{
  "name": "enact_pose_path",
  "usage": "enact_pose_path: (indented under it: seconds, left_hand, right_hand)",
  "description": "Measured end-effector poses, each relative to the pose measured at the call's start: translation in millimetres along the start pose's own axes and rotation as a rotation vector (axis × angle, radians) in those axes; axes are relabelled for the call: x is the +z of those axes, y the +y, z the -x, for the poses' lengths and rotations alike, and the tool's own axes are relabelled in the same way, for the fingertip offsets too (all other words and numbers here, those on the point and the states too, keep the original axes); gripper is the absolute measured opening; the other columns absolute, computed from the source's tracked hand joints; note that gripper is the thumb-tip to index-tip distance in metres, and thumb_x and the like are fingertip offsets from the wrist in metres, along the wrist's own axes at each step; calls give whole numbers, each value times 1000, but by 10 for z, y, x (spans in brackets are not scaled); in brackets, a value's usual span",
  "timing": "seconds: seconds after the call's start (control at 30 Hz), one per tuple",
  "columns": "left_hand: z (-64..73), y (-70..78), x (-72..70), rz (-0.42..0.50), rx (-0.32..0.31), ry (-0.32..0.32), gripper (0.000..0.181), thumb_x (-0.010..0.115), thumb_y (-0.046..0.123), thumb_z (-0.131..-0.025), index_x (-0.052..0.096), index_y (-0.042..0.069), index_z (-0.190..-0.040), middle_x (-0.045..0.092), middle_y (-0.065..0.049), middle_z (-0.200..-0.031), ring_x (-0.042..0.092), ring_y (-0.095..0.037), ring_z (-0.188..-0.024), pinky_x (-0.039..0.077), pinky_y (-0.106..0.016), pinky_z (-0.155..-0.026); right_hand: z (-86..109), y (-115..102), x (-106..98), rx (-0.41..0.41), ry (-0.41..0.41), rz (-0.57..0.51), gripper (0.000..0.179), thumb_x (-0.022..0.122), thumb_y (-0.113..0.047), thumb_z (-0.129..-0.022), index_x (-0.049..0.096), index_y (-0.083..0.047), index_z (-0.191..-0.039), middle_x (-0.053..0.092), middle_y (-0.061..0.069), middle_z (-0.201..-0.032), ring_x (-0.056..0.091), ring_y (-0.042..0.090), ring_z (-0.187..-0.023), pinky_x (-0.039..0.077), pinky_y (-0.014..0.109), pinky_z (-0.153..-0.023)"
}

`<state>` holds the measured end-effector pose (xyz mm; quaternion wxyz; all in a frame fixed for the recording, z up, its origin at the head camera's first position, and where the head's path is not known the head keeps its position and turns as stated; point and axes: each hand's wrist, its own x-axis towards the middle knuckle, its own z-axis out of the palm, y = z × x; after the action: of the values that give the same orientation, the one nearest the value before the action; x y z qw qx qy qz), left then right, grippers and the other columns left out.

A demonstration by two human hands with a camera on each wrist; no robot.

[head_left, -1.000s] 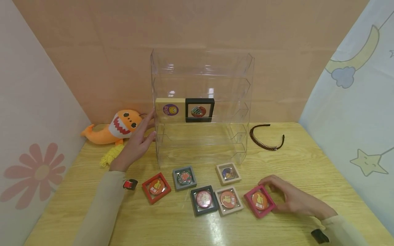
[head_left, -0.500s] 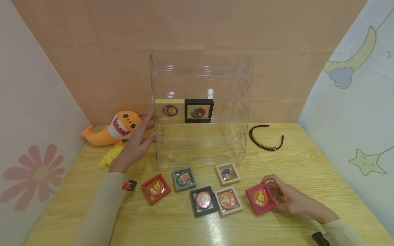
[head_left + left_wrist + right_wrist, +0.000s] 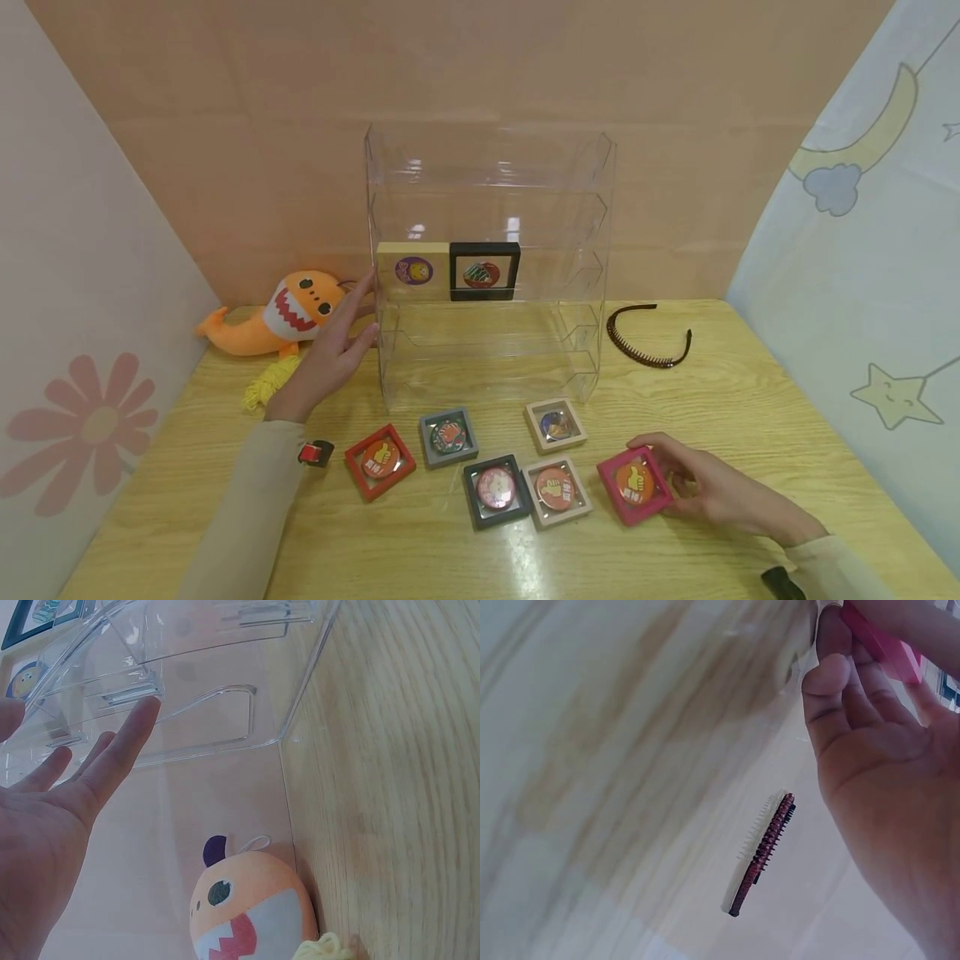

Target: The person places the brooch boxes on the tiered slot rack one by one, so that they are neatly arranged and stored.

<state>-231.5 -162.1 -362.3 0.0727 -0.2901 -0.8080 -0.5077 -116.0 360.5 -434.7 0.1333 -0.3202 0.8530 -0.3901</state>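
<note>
The right hand (image 3: 712, 487) pinches the pink frame (image 3: 636, 485) between thumb and fingers; whether that frame touches the table (image 3: 420, 550) is hard to tell. The headband (image 3: 651, 361) lies beyond those fingers. The left hand (image 3: 330, 360) rests its extended fingers against the rack (image 3: 487, 350), with the plush (image 3: 258, 329) left of them.

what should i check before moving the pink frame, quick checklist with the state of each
1. Grip on the pink frame: ok, the right hand holds its edge.
2. Frame lifted fully off the table: cannot tell.
3. Stance of the clear rack: ok, upright.
4. Firm support from the left hand: cannot tell; its fingers are at the rack's left side.
5. Room right of the black frame: ok, a gap shows in that row.
</note>
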Motion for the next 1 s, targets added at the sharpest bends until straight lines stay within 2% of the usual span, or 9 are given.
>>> enact_pose_path:
  seconds: [0.17,0.3,0.4,0.57,0.63,0.8,0.93,1.0]
  left_hand:
    - [-7,-67,5,-7,2,2,70,43,-1,-106,8,15,-165,17,-18,-164,37,-44,-141,52,-56,-95]
    - [-25,-246,17,-4,10,10,73,44,-1,-106,8,22,-165,17,-14,-166,37,-44,-141,54,-55,-93]
    - [-36,-354,22,6,15,13,75,46,1,-106,9,31,-164,17,-8,-166,37,-42,-141,56,-51,-92]
    - [-39,-374,16,25,29,14,75,46,4,-107,11,38,-163,18,-4,-165,38,-40,-141,57,-45,-91]
    - [-37,-368,13,25,33,15,74,46,4,-107,11,38,-163,18,-4,-165,37,-41,-141,57,-45,-92]
    - [-34,-365,14,25,32,16,73,45,5,-107,11,38,-163,18,-4,-166,37,-41,-141,56,-45,-92]
    - [-34,-374,13,25,31,16,73,45,5,-107,11,38,-163,18,-4,-165,36,-40,-142,56,-45,-92]
    - [-34,-378,12,20,31,15,73,45,6,-107,11,38,-163,18,-5,-165,36,-40,-142,56,-45,-92]
  right_hand:
    - [13,5,-9,47,-9,-19,73,79,-5,-85,41,-9,-148,63,3,-117,59,13,-91,51,24,-67]
    - [25,21,-29,84,-66,-153,75,74,2,-87,35,-6,-151,58,18,-128,65,15,-99,57,26,-78]
    - [36,24,-41,103,-97,-228,75,70,6,-88,31,-4,-152,57,25,-129,69,20,-100,59,30,-81]
    - [47,10,-42,104,-85,-226,78,69,8,-86,30,-3,-152,57,25,-128,68,19,-99,58,28,-80]
    - [42,3,-35,93,-76,-224,80,71,9,-84,30,-1,-151,55,24,-126,67,18,-96,58,29,-78]
    - [38,-15,-23,75,-74,-263,81,75,7,-80,32,2,-148,61,19,-116,66,18,-90,58,28,-75]
    - [42,-27,-19,86,-66,-269,80,77,5,-80,33,3,-147,65,14,-104,63,16,-85,55,27,-69]
    - [42,-32,-17,90,-61,-271,75,75,4,-85,32,4,-147,63,16,-109,64,16,-88,55,27,-69]
